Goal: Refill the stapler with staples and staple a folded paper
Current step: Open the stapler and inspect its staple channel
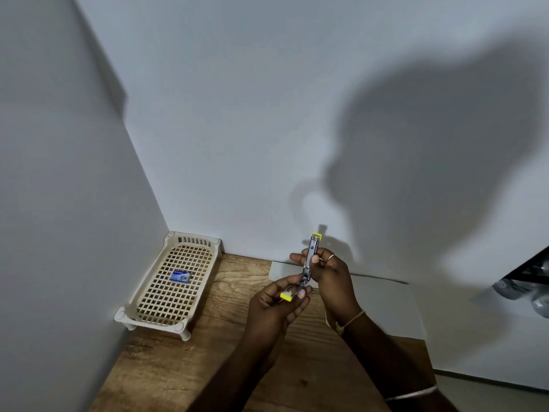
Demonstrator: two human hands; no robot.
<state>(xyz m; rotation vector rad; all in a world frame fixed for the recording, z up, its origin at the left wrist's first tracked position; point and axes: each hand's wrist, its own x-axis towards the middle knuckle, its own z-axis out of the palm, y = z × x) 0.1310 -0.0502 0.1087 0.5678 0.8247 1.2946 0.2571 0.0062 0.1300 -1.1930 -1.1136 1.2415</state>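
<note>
Item: small stapler (311,255), metal with yellow ends, centre of frame and held above the wooden table (178,367). It is swung open. Its long axis runs near upright in the frame, one yellow tip at top and the other at the lower end. Right hand (328,273): fingers and thumb curled round the upright metal arm, grasping it mid-length. Left hand (274,304): pinching the lower yellow end between thumb and fingertips. Whether the channel already carries staples is too small to tell. Staple box (180,275): blue, lying flat in a beige slatted basket (194,240) at centre-left of the frame, against the wall corner and well apart from both hands. It lies leftward of the stapler, so the left hand is the nearer one to fetch it, judged from position alone. Paper (383,304): white sheet on the table, beneath and to the right of the hands, with no fold discernible. Refill step judged in hand, stapling not yet done.
</note>
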